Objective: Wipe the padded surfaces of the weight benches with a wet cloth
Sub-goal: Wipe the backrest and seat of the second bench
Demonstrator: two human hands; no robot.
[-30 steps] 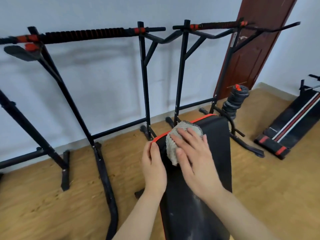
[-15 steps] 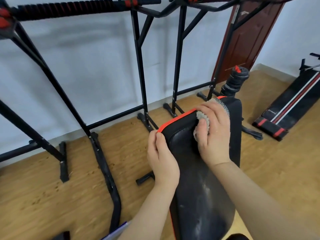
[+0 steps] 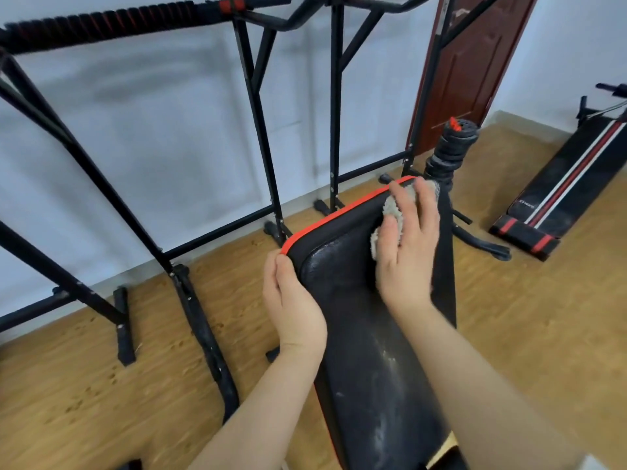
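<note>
At the pad's far right corner: I read the cloth (image 3: 390,211) pressed onto the bench pad (image 3: 342,266), just inside the red piping (image 3: 339,212).
Change: one second back the cloth sat mid-width at the far end; it has shifted right, to the corner.
Right hand (image 3: 409,247): fingers straight and spread, palm down on the cloth.
Left hand (image 3: 293,301): stays gripping the pad's left edge, thumb on top.
Dumbbell (image 3: 449,147): upright beyond the pad.

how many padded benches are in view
2. The black bench at centre, under the cloth; the striped bench on the floor at far right, partly cut off. More may be out of frame.
</note>
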